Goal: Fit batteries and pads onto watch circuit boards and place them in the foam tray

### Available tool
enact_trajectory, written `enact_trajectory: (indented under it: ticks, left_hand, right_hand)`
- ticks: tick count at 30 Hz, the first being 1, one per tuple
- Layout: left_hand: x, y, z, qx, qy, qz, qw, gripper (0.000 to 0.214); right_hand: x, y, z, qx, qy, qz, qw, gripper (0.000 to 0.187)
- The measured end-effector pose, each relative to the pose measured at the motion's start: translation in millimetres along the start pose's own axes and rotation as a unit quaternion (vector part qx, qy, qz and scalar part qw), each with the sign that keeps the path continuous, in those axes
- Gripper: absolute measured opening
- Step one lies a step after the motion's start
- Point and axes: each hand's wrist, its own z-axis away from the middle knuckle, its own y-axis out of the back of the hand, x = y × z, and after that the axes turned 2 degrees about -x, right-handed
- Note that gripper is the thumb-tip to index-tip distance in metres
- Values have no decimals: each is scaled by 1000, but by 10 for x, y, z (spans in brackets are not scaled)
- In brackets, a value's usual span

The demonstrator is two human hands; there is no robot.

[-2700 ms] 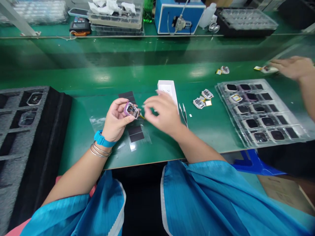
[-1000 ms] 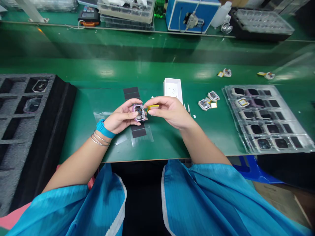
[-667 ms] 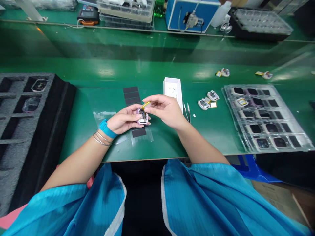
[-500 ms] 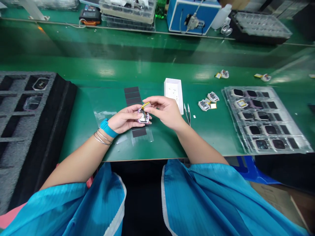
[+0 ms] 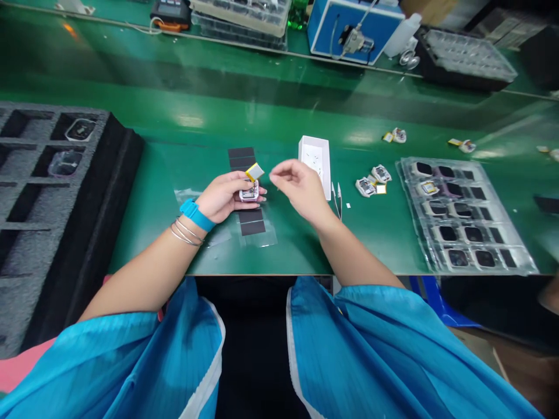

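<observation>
My left hand (image 5: 222, 196) grips an open smartwatch case (image 5: 249, 192) with its circuitry facing up. From the case's top edge a small battery (image 5: 254, 171) with yellow tape sticks up at a tilt. To the right, apart from the case, my right hand (image 5: 299, 183) is closed in a pinch; whatever its fingertips hold is too small to tell. Beneath the left hand lies a strip of black adhesive pads (image 5: 252, 227) on clear film. A white box (image 5: 326, 174) with tiny parts stands beyond the right hand, and tweezers (image 5: 336, 201) lie beside it.
Opened watch cases with batteries (image 5: 365, 186) lie right of the tweezers. Farther right is a clear tray (image 5: 474, 209) of watch screens. A foam tray (image 5: 26, 198) holding two watch parts is at left. A shelf (image 5: 244, 43) with equipment runs along the back.
My right hand has come away from the watch case to the right. The battery now stands out from the case, its white face showing. The camera view has shifted slightly.
</observation>
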Motion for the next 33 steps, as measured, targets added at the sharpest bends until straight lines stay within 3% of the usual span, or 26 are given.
enact_trajectory:
  ticks: [3,6,22,27,30,33]
  left_hand:
    - [61,79,19,-6,38,4,999,8]
    - [55,132,3,-16,51,-7,999,6]
    - [27,131,-24,-16,57,-20,998,9]
    - [30,139,-23,-16,59,-24,998,10]
    - [30,122,-12,-18,58,-26,998,10]
    - [22,74,-4,-3,45,-47,998,8]
  right_hand:
    - [7,-15,142,-106,-8,159,982,6]
    - [64,-98,276,-108,31,250,962,11]
    - [146,-228,186,-104,8,258,960,9]
    - [204,-241,380,-98,118,284,947,11]
    - [129,-156,544,-43,188,278,941,15]
    - [-66,-12,511,13,239,221,946,13]
